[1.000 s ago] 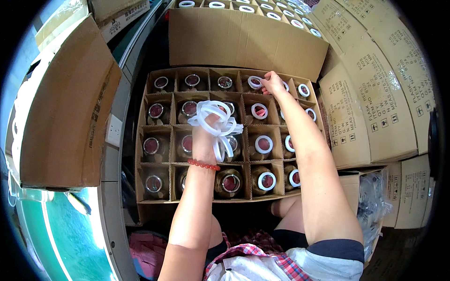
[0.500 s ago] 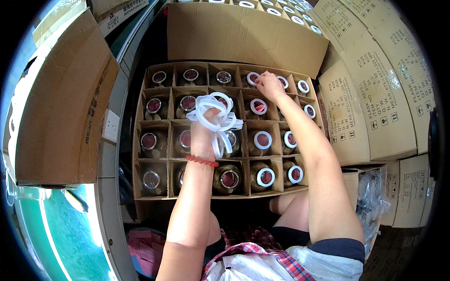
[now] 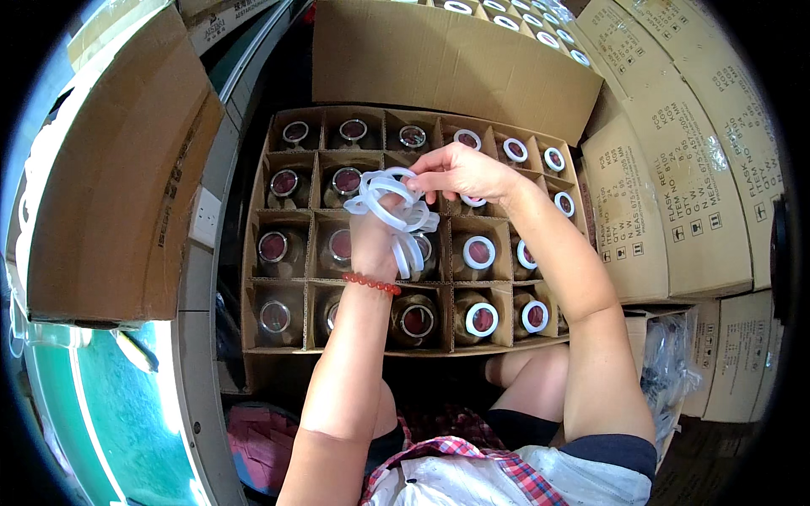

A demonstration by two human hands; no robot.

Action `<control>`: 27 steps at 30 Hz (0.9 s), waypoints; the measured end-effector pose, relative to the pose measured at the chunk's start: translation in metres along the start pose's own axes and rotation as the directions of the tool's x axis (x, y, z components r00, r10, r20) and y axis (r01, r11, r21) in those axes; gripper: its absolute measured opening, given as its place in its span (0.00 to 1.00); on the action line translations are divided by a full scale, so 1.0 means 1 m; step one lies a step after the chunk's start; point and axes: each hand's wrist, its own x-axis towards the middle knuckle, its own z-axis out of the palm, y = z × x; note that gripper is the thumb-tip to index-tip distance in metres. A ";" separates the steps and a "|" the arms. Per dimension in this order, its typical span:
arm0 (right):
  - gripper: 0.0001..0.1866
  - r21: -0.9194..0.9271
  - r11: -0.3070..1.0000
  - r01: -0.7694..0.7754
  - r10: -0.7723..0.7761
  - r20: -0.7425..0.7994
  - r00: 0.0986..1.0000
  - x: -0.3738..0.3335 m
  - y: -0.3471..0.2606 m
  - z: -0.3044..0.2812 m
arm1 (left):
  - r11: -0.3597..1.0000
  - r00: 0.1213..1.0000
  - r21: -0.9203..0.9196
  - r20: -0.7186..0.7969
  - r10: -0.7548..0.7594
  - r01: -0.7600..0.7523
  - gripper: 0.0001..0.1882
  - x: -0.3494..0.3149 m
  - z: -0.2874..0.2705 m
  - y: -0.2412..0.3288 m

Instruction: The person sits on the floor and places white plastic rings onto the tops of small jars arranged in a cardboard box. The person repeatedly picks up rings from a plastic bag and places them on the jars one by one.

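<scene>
A loose bunch of translucent white plastic rings sits in my left hand, whose fingers are mostly hidden beneath them. The thumb and forefinger of my right hand pinch a ring at the bunch's upper right edge. Both hands are over a divided cardboard carton of clear glass flasks. On the left, the flasks have bare rims with dark reddish mouths. White rings encircle the mouths of those in the right-hand columns.
Beyond a raised cardboard flap stands another carton with white-ringed flasks. Stacked brown boxes line the right side. An open cardboard box rises at left, above a green surface. Clear plastic wrapping lies at lower right.
My right hand has moved left from a white-ringed flask in the far row to the ring bunch, where it now pinches a ring. My left hand still holds the bunch.
</scene>
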 end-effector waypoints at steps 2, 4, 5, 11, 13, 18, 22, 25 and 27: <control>0.11 0.146 0.986 0.080 -0.074 -0.051 0.996 0.009 0.008 -0.002 | 1.000 0.997 -0.015 -0.077 0.013 -0.014 0.10 0.002 -0.003 -0.004; 0.09 0.317 0.938 0.137 -0.082 -0.179 0.980 0.023 0.016 -0.011 | 0.999 0.990 -0.039 -0.141 0.023 -0.029 0.08 0.001 0.002 -0.002; 0.10 0.337 0.925 0.174 -0.073 -0.293 0.953 0.031 0.022 -0.016 | 0.997 0.984 -0.050 -0.170 0.053 -0.063 0.09 -0.001 0.004 -0.002; 0.13 -0.535 0.834 0.134 -0.476 -0.574 0.667 0.101 0.098 -0.035 | 1.000 0.989 -0.007 -0.145 -0.020 0.019 0.11 -0.001 0.000 -0.013; 0.12 -0.725 0.685 0.078 -0.561 -0.457 0.690 0.109 0.121 -0.032 | 1.000 0.990 0.009 -0.139 -0.011 0.012 0.11 -0.003 0.005 -0.012; 0.14 -0.921 0.329 -0.210 -0.387 -0.334 0.859 0.099 0.103 -0.021 | 0.999 0.982 0.042 -0.189 0.001 0.007 0.11 -0.004 0.000 -0.007; 0.14 -0.935 0.304 -0.181 -0.357 -0.288 0.889 0.097 0.105 -0.025 | 1.000 0.983 0.013 -0.181 0.002 0.001 0.11 -0.003 0.000 -0.009; 0.12 -0.923 0.343 -0.176 -0.389 -0.310 0.867 0.102 0.107 -0.025 | 1.000 0.981 -0.005 -0.192 -0.014 0.013 0.11 -0.001 0.001 -0.010; 0.10 -0.912 0.371 -0.177 -0.442 -0.341 0.830 0.112 0.110 -0.023 | 1.000 0.979 -0.012 -0.204 0.003 -0.005 0.11 -0.003 0.001 -0.008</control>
